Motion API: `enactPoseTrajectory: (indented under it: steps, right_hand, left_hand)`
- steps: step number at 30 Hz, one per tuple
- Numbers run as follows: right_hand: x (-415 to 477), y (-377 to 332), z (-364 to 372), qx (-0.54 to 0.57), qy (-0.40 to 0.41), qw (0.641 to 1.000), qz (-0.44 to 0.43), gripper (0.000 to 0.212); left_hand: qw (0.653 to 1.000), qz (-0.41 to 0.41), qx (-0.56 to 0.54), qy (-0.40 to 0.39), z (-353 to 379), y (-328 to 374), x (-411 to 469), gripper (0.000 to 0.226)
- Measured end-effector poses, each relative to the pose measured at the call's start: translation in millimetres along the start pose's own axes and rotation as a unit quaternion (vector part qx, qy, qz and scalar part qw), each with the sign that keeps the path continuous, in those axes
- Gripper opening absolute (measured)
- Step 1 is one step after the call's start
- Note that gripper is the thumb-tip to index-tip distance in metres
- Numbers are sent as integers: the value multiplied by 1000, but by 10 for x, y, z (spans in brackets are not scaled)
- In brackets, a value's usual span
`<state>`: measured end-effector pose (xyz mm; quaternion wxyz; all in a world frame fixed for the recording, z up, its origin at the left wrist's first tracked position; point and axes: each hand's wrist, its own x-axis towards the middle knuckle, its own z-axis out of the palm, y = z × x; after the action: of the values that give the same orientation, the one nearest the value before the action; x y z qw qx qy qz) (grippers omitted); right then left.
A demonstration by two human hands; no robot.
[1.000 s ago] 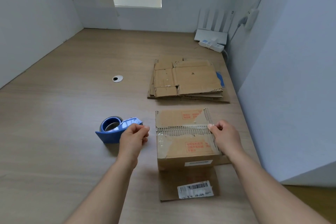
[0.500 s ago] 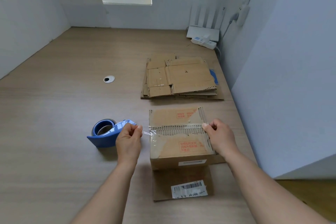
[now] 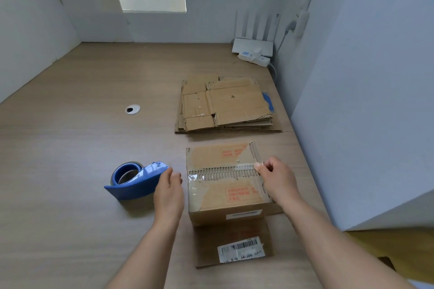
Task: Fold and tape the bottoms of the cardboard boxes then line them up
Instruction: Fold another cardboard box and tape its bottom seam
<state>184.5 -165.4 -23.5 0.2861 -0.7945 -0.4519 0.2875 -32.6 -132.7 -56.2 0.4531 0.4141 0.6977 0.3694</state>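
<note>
Left hand (image 3: pixel 169 189): forearm reaching in from the lower edge, fingertips pinched together between the tape dispenser (image 3: pixel 138 183) nose and the cardboard box (image 3: pixel 225 197); whether they hold anything cannot be told.
Right hand (image 3: pixel 276 177): thumb and forefinger pinching the tape strip (image 3: pixel 244 167) at the seam's right end.
Tape strip: clear, only a pale gloss; left end hard to make out.
Cardboard box: on the table (image 3: pixel 70 171), right of centre, flaps closed, seam running left to right; one flap (image 3: pixel 230 237) flat toward the person.
Tape dispenser: blue, long axis left to right, nose toward the box.
Flattened boxes (image 3: pixel 225 105): stacked behind.
</note>
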Motion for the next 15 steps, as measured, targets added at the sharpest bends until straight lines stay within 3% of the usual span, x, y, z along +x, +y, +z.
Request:
enactPoseTrajectory:
  steps: [2,4,7,9,11,15]
  right_hand:
    - [-17,7,21,-24,7,1000,-1,30]
    - [-48,-39,62,-73,12,997,8,40]
    - [-50,-208,161,-187,17,981,54,87]
    - [-42,-306,220,-225,12,971,82,106]
    - [-7,-319,237,-226,18,971,76,101]
    - [64,-143,208,-136,31,990,27,58]
  left_hand:
    - [996,31,60,-53,133,108,-58,52]
    - [985,38,156,-55,273,166,-89,64]
    - [965,18,261,-3,374,249,-145,76]
    - [954,13,299,21,399,301,-197,74]
    - [951,21,308,32,399,314,-202,65]
    - [970,31,239,27,329,207,-128,47]
